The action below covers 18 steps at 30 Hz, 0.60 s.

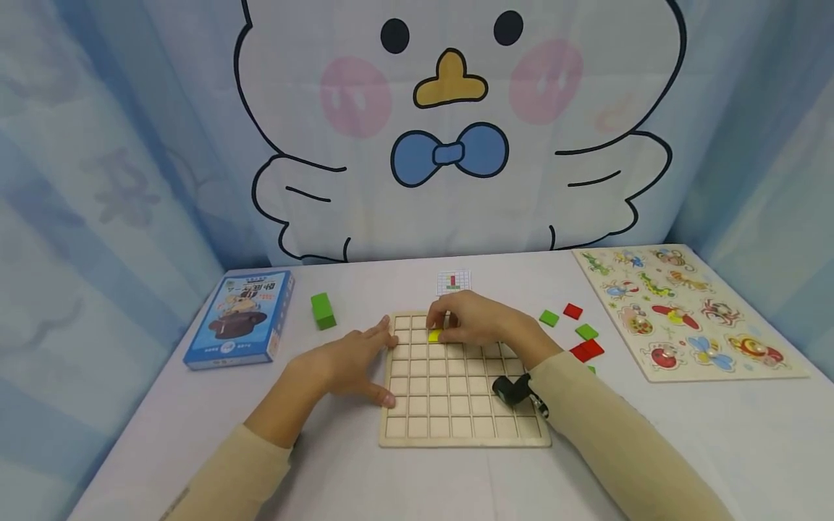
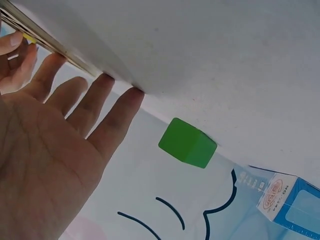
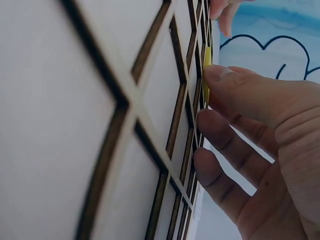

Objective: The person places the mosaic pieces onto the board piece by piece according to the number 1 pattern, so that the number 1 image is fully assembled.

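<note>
A wooden grid board (image 1: 449,405) lies flat on the table in the head view. My right hand (image 1: 472,318) is over its far left part, with a yellow square tile (image 1: 435,336) between thumb and fingers. The right wrist view shows the thumb against the yellow tile (image 3: 207,75), close to the grid's surface, the other fingers near the board. My left hand (image 1: 345,362) rests along the board's left edge, thumb and fingers spread. In the left wrist view, the left hand (image 2: 55,135) has its fingers extended, fingertips at the table and board edge.
Behind the board is a small pattern card (image 1: 454,282). A green block (image 1: 322,311) and a blue box (image 1: 244,318) stand to the left. Several red and green tiles, including a red tile (image 1: 588,350), lie right of the board, beside an insect picture board (image 1: 691,311).
</note>
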Tool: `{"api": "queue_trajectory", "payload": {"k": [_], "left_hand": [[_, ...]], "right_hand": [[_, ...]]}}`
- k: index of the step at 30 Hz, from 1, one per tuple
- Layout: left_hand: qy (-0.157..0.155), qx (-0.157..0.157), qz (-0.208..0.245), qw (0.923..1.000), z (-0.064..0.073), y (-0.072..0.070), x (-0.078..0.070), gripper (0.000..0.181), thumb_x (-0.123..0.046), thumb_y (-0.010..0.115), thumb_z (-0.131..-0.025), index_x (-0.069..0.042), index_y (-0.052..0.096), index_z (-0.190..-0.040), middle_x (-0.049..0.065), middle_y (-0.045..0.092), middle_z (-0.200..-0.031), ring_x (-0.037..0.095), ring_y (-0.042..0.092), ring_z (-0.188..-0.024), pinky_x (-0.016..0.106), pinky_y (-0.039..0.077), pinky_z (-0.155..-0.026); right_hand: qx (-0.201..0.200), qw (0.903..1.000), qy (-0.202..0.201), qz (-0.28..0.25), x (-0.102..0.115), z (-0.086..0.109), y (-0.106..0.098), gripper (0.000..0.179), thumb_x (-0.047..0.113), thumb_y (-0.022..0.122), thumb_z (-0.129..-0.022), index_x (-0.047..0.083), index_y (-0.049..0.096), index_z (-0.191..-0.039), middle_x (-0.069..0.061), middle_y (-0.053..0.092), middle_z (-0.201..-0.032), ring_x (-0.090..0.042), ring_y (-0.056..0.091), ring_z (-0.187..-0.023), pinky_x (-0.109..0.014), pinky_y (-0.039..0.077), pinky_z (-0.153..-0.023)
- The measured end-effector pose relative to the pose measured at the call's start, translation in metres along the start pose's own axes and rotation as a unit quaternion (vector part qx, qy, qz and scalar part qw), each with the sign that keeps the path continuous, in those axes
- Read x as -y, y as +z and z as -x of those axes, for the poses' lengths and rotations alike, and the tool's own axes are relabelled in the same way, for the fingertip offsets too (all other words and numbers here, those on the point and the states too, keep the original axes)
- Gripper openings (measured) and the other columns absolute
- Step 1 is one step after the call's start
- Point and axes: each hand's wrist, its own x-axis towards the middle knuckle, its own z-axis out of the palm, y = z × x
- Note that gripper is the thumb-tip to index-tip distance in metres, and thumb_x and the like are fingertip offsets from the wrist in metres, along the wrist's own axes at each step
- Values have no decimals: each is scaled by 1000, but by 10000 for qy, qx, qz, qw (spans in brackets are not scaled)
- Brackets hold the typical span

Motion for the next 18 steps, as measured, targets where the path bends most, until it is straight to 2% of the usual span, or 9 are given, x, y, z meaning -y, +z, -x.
{"api": "queue_trajectory", "payload": {"k": [3, 11, 18], "left_hand": [[111, 17, -68, 9999, 1, 2, 1, 100, -63, 82, -74, -22, 41, -157, 2, 4, -174, 35, 28, -154, 52, 31, -122], [61, -74, -138, 9999, -2, 1, 1, 99, -62, 84, -73, -23, 42, -154, 3, 11, -173, 32, 33, -152, 51, 36, -120], [-6, -155, -5, 9999, -3, -1, -2, 97, -58, 89, -68, -23, 48, -148, 4, 12, -173, 30, 34, -152, 50, 35, -120]], "right_hand": [[-6, 10000, -7, -2, 1, 1, 2, 16, 12, 75, -95, 15, 72, -110, 2, 70, -104, -11, 65, -90, -30, 55, -83], [-34, 10000, 35, 39, 3, 2, -1, 17, 11, 76, -94, 15, 72, -109, 2, 70, -103, -11, 65, -89, -32, 55, -83], [51, 9999, 29, 82, 4, 3, -2, 15, 14, 76, -95, 15, 72, -109, 3, 71, -106, -13, 65, -92, -32, 55, -85]]}}
